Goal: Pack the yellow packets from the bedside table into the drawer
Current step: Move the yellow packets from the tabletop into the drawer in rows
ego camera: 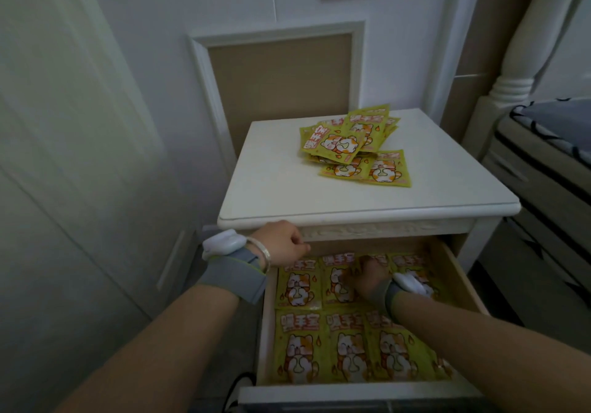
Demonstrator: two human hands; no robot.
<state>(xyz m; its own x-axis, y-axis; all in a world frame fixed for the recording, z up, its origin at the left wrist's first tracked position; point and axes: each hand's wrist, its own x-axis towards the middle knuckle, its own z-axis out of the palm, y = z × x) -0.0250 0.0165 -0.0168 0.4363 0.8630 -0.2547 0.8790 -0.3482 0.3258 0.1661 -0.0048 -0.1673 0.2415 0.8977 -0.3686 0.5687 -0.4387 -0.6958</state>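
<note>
Open drawer (454,280) lined with yellow packets (347,342); more packets piled (348,143) on the tabletop (287,188). Right hand (367,276) presses a drawer packet, grip unclear; left hand (283,241) clenched, empty.

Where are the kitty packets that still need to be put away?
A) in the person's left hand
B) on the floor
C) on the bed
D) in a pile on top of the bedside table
D: a loose pile of yellow packets lies on the white top of the bedside table, above the open drawer where other packets already lie in rows.
</note>
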